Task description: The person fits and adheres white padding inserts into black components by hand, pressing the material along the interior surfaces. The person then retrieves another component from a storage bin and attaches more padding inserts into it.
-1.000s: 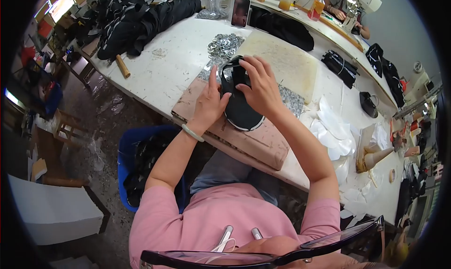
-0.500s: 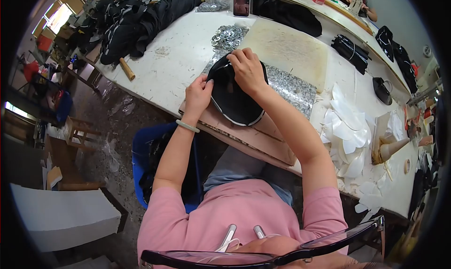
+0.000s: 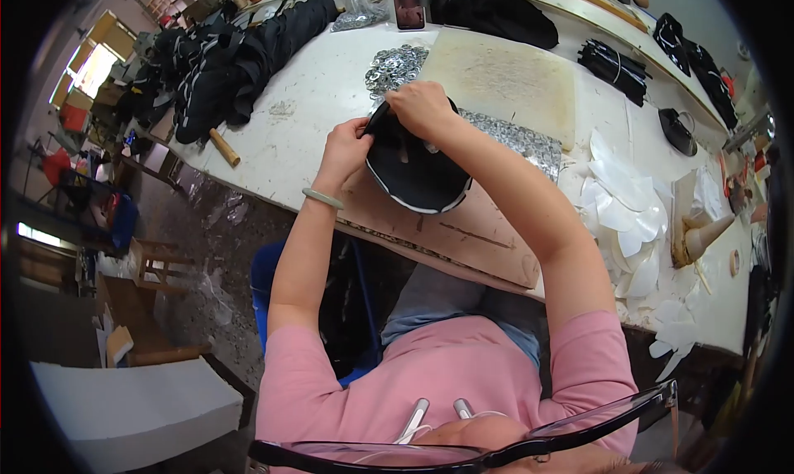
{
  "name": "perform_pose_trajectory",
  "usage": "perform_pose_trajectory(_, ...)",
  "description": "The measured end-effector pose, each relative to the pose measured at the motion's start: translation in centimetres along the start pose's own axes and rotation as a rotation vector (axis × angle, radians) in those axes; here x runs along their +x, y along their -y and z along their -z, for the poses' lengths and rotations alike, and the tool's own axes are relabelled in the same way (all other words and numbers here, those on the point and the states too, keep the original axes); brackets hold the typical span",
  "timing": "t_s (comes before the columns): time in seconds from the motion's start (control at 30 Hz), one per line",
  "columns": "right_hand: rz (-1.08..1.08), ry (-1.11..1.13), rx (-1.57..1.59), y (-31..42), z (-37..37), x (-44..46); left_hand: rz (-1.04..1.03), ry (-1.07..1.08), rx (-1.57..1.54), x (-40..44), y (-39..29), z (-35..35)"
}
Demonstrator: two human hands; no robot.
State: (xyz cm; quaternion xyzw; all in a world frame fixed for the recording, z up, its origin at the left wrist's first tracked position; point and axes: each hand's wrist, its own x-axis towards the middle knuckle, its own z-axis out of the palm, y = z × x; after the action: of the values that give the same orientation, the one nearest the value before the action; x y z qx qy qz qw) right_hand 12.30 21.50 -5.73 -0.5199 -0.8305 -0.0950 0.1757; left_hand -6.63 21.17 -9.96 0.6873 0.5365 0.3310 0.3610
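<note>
A black, rounded, hollow fabric piece [image 3: 420, 179] with a thin white edge rests over the near side of the work surface. My left hand [image 3: 344, 150] pinches its left rim between thumb and fingers. Close by, my right hand [image 3: 420, 110] has its fingers closed on the upper rim, the palm facing down over the piece. My right hand and forearm cover part of its upper right edge. A pale board [image 3: 413, 217] lies beneath the piece, and a sheet crowded with small shiny metal bits [image 3: 521, 147] lies to its right.
Loose metal rings [image 3: 395, 67] lie beyond the hands, beside a cream slab [image 3: 504, 81]. White cut sheets [image 3: 620, 201] pile up at right near a cone [image 3: 707, 236]. A wooden handle [image 3: 224, 148] sits at the left edge. Below stands a blue bin [image 3: 263, 275].
Both hands keep hold of the black piece. My right hand has shifted slightly left along the rim, nearer my left hand. The whole view has tilted a little.
</note>
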Motion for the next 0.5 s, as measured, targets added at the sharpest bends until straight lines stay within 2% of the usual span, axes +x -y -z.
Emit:
perform_pose_trajectory(0.13,-0.031,0.149,-0.019,-0.4,1.8,2.4,0.024,0.207,-0.009,2.3,-0.2,1.7)
perform_pose_trajectory(0.23,-0.069,0.240,-0.031,-0.5,1.7,4.4,0.069,0.278,0.048,3.1,-1.7,2.9)
perform_pose_trajectory(0.4,-0.079,0.253,-0.036,-0.8,0.8,6.4,0.136,0.364,0.173,4.1,-3.7,4.2)
perform_pose_trajectory(0.5,-0.088,0.268,-0.038,-0.6,0.5,7.0,0.119,0.393,0.148,4.8,-3.8,4.5)
